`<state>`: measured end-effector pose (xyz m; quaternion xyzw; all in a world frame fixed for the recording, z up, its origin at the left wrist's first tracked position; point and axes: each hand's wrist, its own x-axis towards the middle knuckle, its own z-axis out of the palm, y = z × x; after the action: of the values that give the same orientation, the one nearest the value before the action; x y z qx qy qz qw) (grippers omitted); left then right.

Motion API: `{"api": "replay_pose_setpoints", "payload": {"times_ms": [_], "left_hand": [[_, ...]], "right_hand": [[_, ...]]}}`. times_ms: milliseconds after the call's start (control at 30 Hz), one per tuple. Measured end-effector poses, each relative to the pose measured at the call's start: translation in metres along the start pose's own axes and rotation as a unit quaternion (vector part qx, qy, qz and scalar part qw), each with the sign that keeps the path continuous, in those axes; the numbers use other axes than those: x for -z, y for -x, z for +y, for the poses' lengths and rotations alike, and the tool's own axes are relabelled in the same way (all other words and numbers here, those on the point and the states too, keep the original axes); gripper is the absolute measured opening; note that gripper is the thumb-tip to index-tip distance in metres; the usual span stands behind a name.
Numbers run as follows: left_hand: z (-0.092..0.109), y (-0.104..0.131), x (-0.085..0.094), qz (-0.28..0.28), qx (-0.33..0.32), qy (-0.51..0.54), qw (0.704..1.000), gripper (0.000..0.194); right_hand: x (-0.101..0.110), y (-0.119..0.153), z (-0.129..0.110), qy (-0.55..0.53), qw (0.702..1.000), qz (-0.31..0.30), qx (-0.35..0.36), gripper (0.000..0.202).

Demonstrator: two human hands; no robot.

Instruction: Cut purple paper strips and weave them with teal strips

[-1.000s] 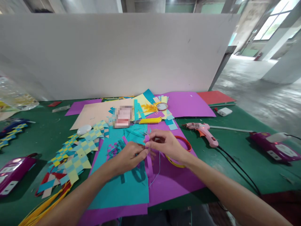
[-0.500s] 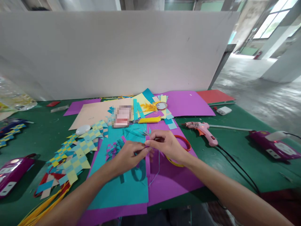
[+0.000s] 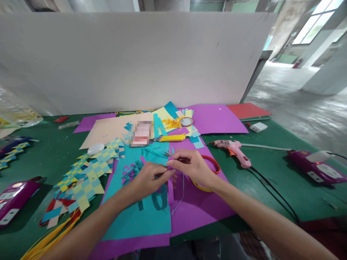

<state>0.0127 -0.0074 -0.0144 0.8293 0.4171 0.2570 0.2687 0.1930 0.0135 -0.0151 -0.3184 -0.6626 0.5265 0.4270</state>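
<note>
Purple strip (image 3: 170, 193) pinched by left hand (image 3: 151, 178) and right hand (image 3: 191, 165), close together, both forearms (image 3: 114, 200) angled inward

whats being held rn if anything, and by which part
The right hand pinches a purple strip near its upper end. The left hand meets it just below; whether it grips too is hidden.

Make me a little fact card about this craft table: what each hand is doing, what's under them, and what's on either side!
Left hand: pinching a narrow purple paper strip
Right hand: pinching the strip higher up
Underneath: flat teal paper sheet, large purple paper sheet
To the left: yellow-and-blue checkered woven paper
To the right: pink plastic glue gun, lying on the green table
</note>
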Motion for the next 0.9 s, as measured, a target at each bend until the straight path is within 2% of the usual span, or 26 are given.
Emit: {"api": "replay_pose_setpoints", "payload": {"times_ms": [533, 900], "left_hand": [[0.0013, 0.0013, 0.0, -0.013, 0.015, 0.01, 1.0, 0.051], [0.0, 0.0017, -0.001, -0.022, 0.004, 0.033, 0.999, 0.05]], "right_hand": [[0.0005, 0.0007, 0.001, -0.022, 1.0, -0.018, 0.01, 0.023], [0.0011, 0.0013, -0.0012, -0.028, 0.999, -0.003, 0.019, 0.019]]}}
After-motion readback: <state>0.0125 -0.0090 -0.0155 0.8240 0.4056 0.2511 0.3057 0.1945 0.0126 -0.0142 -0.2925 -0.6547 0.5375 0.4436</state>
